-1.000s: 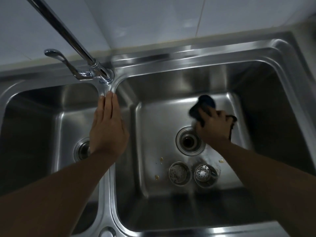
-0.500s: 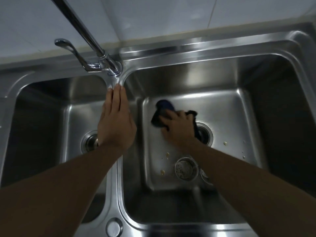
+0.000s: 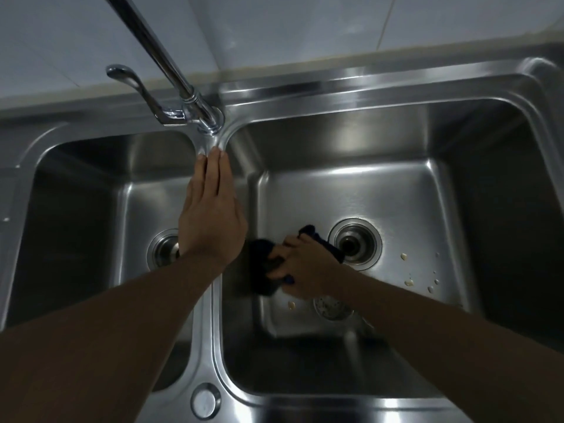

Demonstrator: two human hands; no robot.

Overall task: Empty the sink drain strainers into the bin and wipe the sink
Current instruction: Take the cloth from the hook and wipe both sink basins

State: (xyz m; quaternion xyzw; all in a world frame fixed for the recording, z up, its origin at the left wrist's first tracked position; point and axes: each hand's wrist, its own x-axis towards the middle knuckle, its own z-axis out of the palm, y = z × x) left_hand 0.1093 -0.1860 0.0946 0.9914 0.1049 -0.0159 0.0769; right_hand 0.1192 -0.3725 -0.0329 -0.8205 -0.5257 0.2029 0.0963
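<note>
The right hand [image 3: 305, 267] grips one dark cloth [image 3: 261, 270], fingers curled over the wad, on the basin floor just left of the open drain [image 3: 355, 242]. The left hand [image 3: 213, 215] lies flat, fingers straight and together, on the sink divider [image 3: 213, 331] well left of that drain. Judged soft, limp, light and probably damp, the cloth is best kept bunched under the palm — the strainer [image 3: 331, 306], stiff light metal and likely slick, is better lifted by its rim. Count: one cloth, one strainer in view, half hidden under the right forearm on the near side of the drain, and at least four pale scraps [image 3: 409, 282] — three right of the drain, one near-left.
</note>
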